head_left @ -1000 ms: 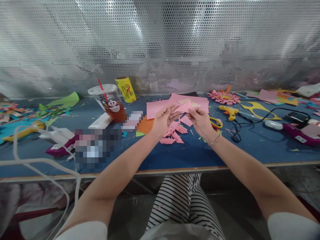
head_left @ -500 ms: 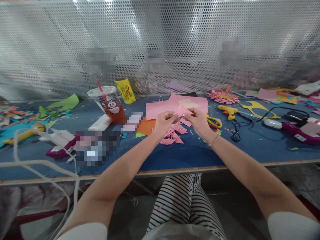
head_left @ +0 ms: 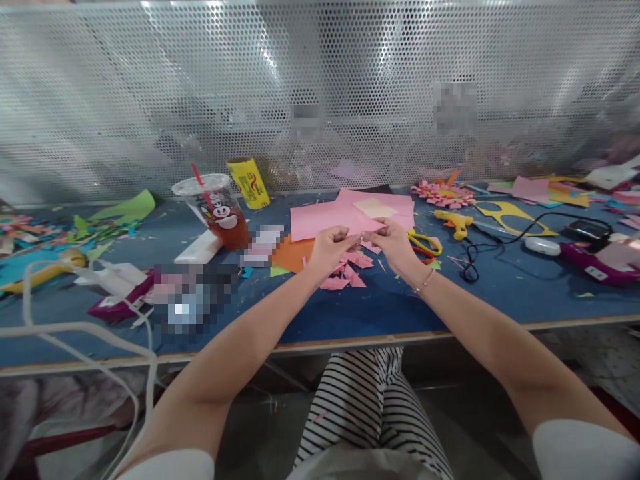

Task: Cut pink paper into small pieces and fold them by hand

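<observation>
Both hands meet over the middle of the table, their fingertips closed on a small piece of pink paper point(head_left: 367, 229). My left hand point(head_left: 330, 247) pinches its left side, and my right hand point(head_left: 391, 242) grips the right side. Fingers hide much of the piece. Behind it lie larger pink sheets point(head_left: 315, 218) with a pale cream sheet point(head_left: 376, 207) on top. Cut pink scraps point(head_left: 345, 273) are scattered beneath the hands. To the right of my right hand rest yellow-handled scissors point(head_left: 431, 244), partly covered by it. An orange sheet point(head_left: 293, 253) sticks out left of my left hand.
A plastic cup with a brown drink point(head_left: 225, 217) and a yellow cardboard tube point(head_left: 249, 183) stand back left. On the right are a yellow glue gun point(head_left: 455, 224), its black cord, and a pink paper flower point(head_left: 445, 193). A purple power strip point(head_left: 123, 300) sits left; perforated metal point(head_left: 325, 80) rises behind.
The pink piece has tilted flatter, and less of its face shows between my hands. My fingertips have drawn slightly closer together. The other things stay in place.
</observation>
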Tool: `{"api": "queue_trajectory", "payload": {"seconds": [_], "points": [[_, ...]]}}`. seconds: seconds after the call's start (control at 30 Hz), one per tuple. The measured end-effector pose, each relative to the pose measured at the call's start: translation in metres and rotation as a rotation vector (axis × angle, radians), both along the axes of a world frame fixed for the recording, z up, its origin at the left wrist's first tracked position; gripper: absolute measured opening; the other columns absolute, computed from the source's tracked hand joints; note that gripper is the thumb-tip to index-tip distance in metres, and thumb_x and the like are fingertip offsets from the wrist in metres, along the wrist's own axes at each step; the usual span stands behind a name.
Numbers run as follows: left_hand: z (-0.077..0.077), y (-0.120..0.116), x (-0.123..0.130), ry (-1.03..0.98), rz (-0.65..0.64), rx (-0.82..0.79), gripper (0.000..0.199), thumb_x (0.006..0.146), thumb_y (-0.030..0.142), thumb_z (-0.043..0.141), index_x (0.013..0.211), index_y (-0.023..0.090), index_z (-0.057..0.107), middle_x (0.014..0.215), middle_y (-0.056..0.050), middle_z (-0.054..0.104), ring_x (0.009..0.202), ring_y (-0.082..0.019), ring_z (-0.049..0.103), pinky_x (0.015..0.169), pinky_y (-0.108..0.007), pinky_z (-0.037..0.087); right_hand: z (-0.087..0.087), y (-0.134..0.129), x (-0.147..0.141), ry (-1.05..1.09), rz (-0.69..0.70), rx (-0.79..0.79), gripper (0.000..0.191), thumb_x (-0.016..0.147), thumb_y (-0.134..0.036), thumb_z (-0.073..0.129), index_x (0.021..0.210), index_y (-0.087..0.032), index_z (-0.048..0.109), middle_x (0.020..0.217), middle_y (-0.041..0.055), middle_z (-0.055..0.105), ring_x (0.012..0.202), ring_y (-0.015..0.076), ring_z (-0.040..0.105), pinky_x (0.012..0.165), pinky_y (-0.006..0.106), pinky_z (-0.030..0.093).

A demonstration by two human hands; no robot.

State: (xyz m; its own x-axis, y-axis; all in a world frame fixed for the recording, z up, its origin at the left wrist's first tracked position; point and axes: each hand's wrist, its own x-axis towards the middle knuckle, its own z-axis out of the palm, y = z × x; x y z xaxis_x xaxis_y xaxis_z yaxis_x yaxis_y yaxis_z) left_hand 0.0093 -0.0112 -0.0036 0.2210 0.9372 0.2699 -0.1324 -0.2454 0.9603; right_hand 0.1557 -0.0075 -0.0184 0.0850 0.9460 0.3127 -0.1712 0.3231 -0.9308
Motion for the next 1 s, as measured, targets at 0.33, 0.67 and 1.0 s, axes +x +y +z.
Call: {"api": "queue_trajectory", "payload": {"seconds": [0.33, 0.67, 1.0], "points": [[-0.007, 0.004, 0.0, -0.007, -0.035, -0.064, 0.028, 0.057, 0.034, 0.072, 0.065, 0.012, 0.056, 0.068, -0.007, 0.066, 0.067, -0.018, 0.065, 0.07, -0.034, 0.051, -0.002, 0.013, 0.011, 0.282, 0.053, -0.059, 0.02, 0.06, -0.023, 0.071, 0.073, -0.019, 0.057, 0.061, -0.0053, 0.06, 0.058, 0.0061, 0.058, 0.052, 0.017, 0.041], [-0.001, 0.001, -0.009, 0.56, 0.341, 0.445, 0.021, 0.075, 0.034, 0.053, 0.065, 0.016, 0.056, 0.062, -0.002, 0.061, 0.06, -0.011, 0.055, 0.057, -0.023, 0.039, 0.001, 0.012, 0.022, 0.235, 0.143, -0.098, 0.025, 0.07, -0.041, 0.063, 0.074, -0.017, 0.058, 0.069, 0.0026, 0.067, 0.06, 0.0109, 0.062, 0.051, 0.02, 0.046], [-0.01, 0.009, -0.007, 0.714, 0.304, 0.605, 0.016, 0.076, 0.02, 0.049, 0.081, 0.017, 0.063, 0.081, -0.005, 0.067, 0.074, -0.014, 0.059, 0.071, -0.026, 0.043, 0.003, -0.002, -0.006, 0.175, 0.245, -0.157, 0.011, 0.065, -0.022, 0.06, 0.074, -0.017, 0.054, 0.065, 0.0011, 0.065, 0.061, 0.0122, 0.062, 0.064, 0.025, 0.049]]}}
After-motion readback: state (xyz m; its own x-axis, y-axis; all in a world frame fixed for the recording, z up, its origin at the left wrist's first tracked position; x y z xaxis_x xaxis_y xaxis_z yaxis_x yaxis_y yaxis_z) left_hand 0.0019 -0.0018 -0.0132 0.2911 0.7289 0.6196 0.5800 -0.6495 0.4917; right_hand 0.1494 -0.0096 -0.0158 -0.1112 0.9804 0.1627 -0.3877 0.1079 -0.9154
